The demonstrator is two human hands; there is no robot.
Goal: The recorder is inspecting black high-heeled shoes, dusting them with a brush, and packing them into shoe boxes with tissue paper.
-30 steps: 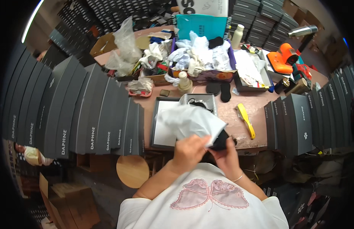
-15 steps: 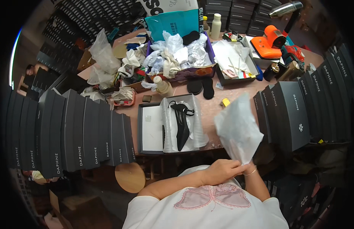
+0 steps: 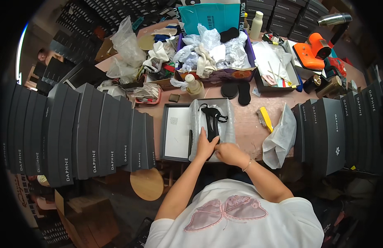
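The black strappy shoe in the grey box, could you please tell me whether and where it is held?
The left hand touches the shoe at its near end; whether it or the curled right hand beside it grips cannot be told.

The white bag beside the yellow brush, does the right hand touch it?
Apart. The head view shows pink tabletop between the right hand and the white bag.

Left edge: glowing white strip lamp [image 3: 21, 53]
Centre: even brightness on the pale pink tabletop [image 3: 249, 128]
Underneath: deep shadow around the round pale-wood stool [image 3: 147, 184]
Glare: highlight on the silver metal cylinder [image 3: 334, 19]
Rim: black corners, upright dark-grey cardboard shoeboxes [image 3: 85, 130] bowing
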